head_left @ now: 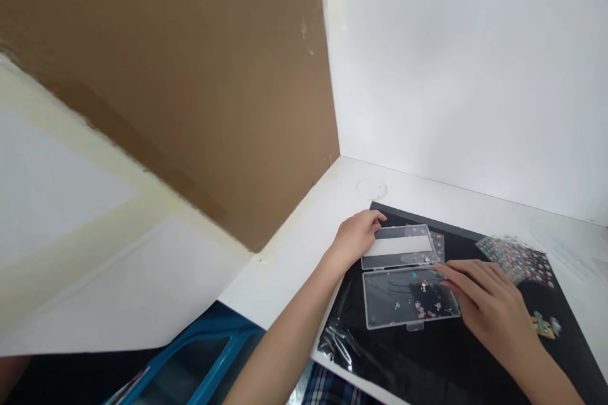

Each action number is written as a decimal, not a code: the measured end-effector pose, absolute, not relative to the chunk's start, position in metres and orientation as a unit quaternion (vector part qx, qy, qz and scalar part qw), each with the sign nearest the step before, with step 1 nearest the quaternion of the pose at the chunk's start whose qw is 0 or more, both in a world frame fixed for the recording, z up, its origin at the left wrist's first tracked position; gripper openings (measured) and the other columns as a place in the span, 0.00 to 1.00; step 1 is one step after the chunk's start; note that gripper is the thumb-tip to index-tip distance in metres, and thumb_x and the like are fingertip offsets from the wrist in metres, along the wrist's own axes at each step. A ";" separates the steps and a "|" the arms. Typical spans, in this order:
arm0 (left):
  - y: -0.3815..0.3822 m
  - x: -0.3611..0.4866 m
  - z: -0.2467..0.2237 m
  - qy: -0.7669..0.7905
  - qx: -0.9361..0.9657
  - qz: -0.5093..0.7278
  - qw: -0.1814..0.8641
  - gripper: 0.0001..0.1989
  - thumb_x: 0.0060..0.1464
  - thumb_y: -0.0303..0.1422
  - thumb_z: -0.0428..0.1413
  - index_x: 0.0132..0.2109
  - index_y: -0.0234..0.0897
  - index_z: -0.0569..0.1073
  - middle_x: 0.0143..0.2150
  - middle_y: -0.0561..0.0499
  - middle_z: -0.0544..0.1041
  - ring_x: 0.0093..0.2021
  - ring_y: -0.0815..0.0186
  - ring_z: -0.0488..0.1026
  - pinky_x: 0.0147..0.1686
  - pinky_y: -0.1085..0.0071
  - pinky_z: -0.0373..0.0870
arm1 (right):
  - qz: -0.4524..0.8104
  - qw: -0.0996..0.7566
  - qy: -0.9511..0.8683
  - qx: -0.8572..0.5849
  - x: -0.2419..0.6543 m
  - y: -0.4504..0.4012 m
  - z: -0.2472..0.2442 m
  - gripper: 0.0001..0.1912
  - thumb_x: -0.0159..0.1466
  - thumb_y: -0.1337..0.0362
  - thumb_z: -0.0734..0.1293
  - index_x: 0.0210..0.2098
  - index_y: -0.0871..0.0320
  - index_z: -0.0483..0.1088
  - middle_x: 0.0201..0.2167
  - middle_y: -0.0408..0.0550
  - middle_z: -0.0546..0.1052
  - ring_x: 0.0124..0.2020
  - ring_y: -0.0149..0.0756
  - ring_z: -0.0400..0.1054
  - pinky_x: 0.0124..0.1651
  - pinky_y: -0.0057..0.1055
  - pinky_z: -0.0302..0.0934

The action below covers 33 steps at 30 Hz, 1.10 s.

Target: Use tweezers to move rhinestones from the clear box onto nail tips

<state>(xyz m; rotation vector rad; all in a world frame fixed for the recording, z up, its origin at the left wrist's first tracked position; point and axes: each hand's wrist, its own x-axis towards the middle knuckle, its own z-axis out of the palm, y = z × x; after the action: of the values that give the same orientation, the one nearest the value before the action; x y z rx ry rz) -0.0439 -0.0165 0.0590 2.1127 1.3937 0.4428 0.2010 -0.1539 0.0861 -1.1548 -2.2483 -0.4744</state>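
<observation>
So I've got the left hand coming up from the bottom of my view, fingers loosely curled at the left edge of the clear case's lid. Can't tell if it's pinching the lid or just resting there. The right hand reaches in from the lower right, thumb and index finger close together over the right side of the case's tray. Looks like a thin tool in there, but it's too small to be sure. The case lies open, small colorful charms scattered in the tray, on a black mat on the white surface. A patterned sheet sits beyond the right hand, and that forearm partly blocks a little figure.
</observation>
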 end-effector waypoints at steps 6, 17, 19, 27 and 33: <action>-0.016 -0.040 0.059 0.504 0.764 0.237 0.326 0.14 0.70 0.35 0.50 0.55 0.42 0.78 0.54 0.46 0.79 0.47 0.58 0.80 0.50 0.59 0.77 | -0.187 0.280 -0.841 -0.423 0.196 -0.159 0.070 0.19 0.68 0.81 0.63 0.52 0.57 0.75 0.42 0.48 0.83 0.44 0.35 0.77 0.49 0.35 0.64; -0.012 -0.031 0.068 0.467 0.624 0.367 0.508 0.19 0.69 0.47 0.51 0.48 0.39 0.79 0.45 0.46 0.82 0.36 0.63 0.74 0.34 0.66 0.72 | -0.173 0.279 -0.830 -0.451 0.197 -0.157 0.058 0.19 0.67 0.81 0.63 0.51 0.56 0.75 0.42 0.46 0.83 0.43 0.35 0.75 0.49 0.34 0.64; -0.012 -0.030 0.067 0.465 0.606 0.375 0.526 0.20 0.70 0.47 0.50 0.49 0.38 0.79 0.46 0.45 0.82 0.36 0.64 0.74 0.32 0.68 0.71 | -0.169 0.278 -0.827 -0.458 0.195 -0.157 0.057 0.21 0.67 0.81 0.63 0.51 0.56 0.76 0.42 0.46 0.83 0.43 0.35 0.75 0.49 0.34 0.63; -0.012 -0.027 0.062 0.455 0.606 0.387 0.525 0.22 0.72 0.47 0.46 0.48 0.38 0.80 0.44 0.46 0.81 0.39 0.63 0.74 0.40 0.66 0.73 | -0.150 0.262 -0.831 -0.467 0.191 -0.155 0.051 0.20 0.67 0.79 0.61 0.50 0.54 0.77 0.43 0.46 0.83 0.43 0.34 0.75 0.49 0.34 0.62; -0.014 -0.027 0.063 0.454 0.607 0.387 0.526 0.24 0.73 0.48 0.44 0.48 0.38 0.80 0.45 0.45 0.81 0.41 0.62 0.75 0.42 0.65 0.73 | -0.143 0.260 -0.828 -0.476 0.190 -0.154 0.048 0.19 0.68 0.78 0.62 0.49 0.54 0.78 0.43 0.46 0.83 0.43 0.35 0.75 0.49 0.34 0.61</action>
<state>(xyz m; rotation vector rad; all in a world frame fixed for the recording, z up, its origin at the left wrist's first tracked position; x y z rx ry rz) -0.0266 -0.0137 0.0630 1.4510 1.0855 0.9248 0.1896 -0.1544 0.0478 -1.2897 -2.2433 -0.3869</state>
